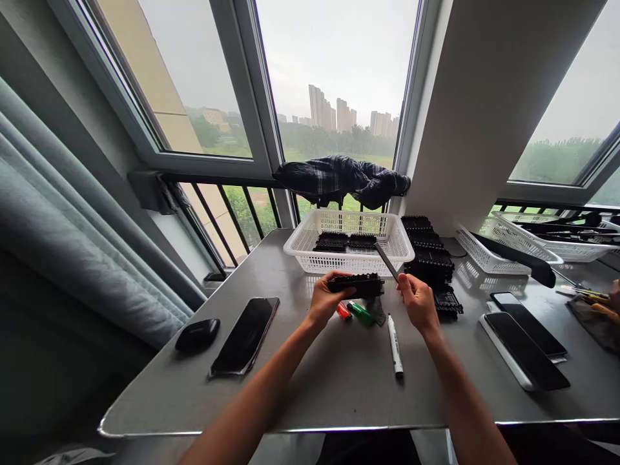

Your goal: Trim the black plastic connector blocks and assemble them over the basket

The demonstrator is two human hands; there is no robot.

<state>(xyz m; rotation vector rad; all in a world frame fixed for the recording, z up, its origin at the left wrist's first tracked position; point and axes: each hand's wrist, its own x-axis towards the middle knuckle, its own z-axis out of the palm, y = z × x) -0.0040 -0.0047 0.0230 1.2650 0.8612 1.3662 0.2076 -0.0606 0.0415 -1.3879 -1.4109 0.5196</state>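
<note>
A black ridged plastic part (361, 285) is held in my left hand (325, 302), above the grey table (310, 387). My right hand (417, 302) grips a flat grey strip-like tool (387, 262), its far end pointing up and left over the rim of the white basket (349, 265). Similar black parts (346, 241) lie inside that basket. Below my hands rest a red lighter-like object (343, 311), a green one (360, 313), a dark scrap (376, 310) and a white marker (394, 347).
Several black parts (429, 255) are stacked right of the basket. Phones lie at left (246, 336) and right (527, 352), a black mouse-like case (197, 335) at far left. More white baskets (489, 255) stand at right, near another person's hand (615, 296).
</note>
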